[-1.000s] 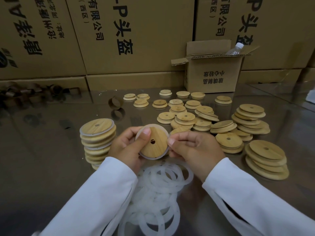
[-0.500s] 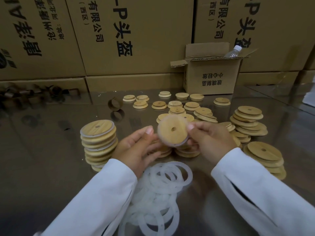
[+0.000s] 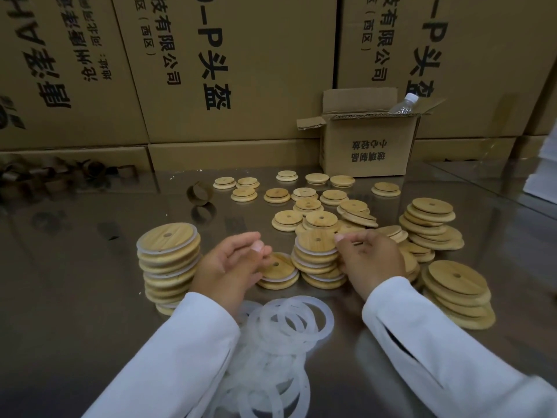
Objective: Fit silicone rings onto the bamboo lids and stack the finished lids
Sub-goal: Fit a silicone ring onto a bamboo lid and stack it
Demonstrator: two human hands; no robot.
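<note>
My left hand [image 3: 232,262] hangs just above the steel table [image 3: 75,282], fingers loosely curled and holding nothing. My right hand [image 3: 372,260] is at the top ringed lid [image 3: 315,241] of the short middle stack [image 3: 316,270]. The thumb tip touches that lid's rim and the fingers are curled behind it, but I cannot tell whether I am pinching the lid or only touching it. A low pair of lids [image 3: 277,274] lies between my hands, and the tall stack of finished lids [image 3: 168,260] stands to my left. The pile of loose silicone rings [image 3: 286,327] lies between my white sleeves [image 3: 437,357]. Bare bamboo lids [image 3: 458,292] are heaped to my right and scattered further back, near a small open carton [image 3: 367,146] holding a water bottle [image 3: 404,105].
</note>
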